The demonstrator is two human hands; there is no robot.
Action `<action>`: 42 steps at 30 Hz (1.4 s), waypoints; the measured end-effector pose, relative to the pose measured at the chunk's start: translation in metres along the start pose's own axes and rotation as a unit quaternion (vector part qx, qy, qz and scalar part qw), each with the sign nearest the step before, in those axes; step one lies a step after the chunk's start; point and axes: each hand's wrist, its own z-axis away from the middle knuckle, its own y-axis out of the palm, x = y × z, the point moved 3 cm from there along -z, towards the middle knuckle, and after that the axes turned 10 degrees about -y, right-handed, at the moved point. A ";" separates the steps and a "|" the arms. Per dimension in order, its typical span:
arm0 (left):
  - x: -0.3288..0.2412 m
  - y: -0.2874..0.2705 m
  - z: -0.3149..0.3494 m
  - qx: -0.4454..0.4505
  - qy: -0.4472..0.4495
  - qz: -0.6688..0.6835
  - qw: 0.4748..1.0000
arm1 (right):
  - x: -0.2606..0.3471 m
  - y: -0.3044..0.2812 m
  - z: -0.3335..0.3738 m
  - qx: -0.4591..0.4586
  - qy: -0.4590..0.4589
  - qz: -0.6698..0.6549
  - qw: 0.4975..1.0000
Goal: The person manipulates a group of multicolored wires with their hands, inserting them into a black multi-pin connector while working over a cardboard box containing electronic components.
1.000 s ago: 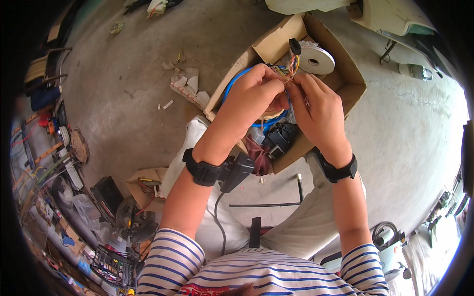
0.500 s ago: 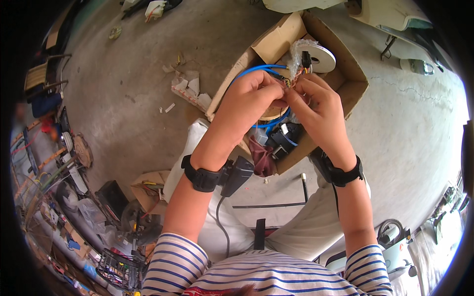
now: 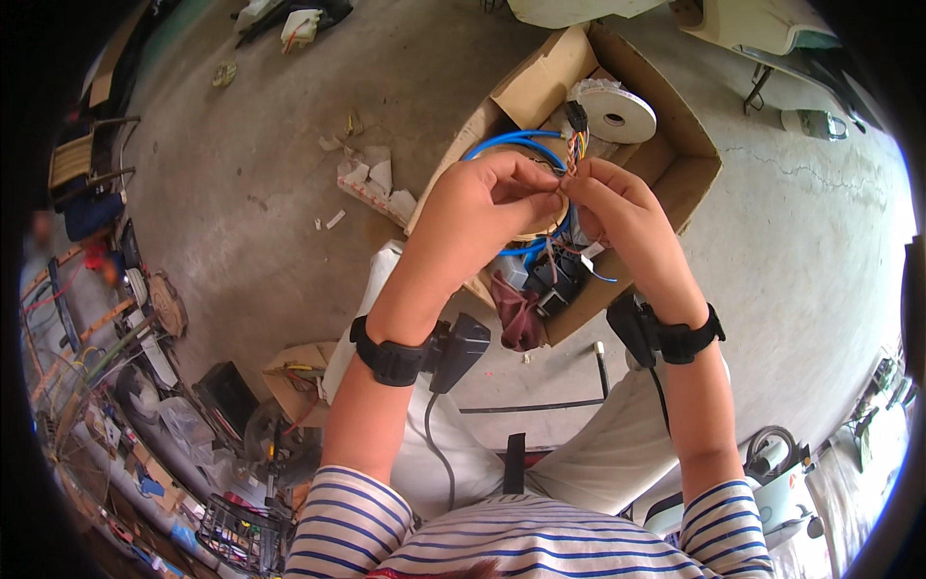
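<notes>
A bundle of coloured wires (image 3: 576,147) with a black connector (image 3: 577,117) on its far end stands up between my hands over an open cardboard box (image 3: 696,166). My left hand (image 3: 482,207) pinches the bundle, thumb against forefinger. From the other side, my right hand (image 3: 622,201) grips it too, fingertips almost touching the left ones. What lies right between the fingertips is hidden. Loose wire ends (image 3: 603,278), one blue, hang below my right hand.
Inside the box lie a white spool (image 3: 632,121), blue tubing (image 3: 521,137), black parts (image 3: 561,282) and a maroon cloth (image 3: 517,317). Torn paper (image 3: 371,183) litters the concrete floor left of it. A smaller carton (image 3: 294,372) and assorted clutter stand at the left.
The bundle and its connector have shifted slightly left, and the clear plastic beside the spool no longer shows there. My fingertips have come a little nearer me; loose wire ends now show below.
</notes>
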 end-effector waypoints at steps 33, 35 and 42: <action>-0.011 0.019 0.005 -0.157 0.164 -0.185 0.956 | -0.002 -0.002 -0.002 -0.023 -0.114 0.005 0.993; -0.009 0.018 0.011 -0.154 0.150 -0.177 0.960 | -0.003 -0.002 0.004 -0.055 -0.120 -0.002 0.991; 0.006 0.010 0.010 -0.048 0.070 -0.043 0.995 | -0.006 -0.005 0.021 -0.065 -0.138 0.070 0.986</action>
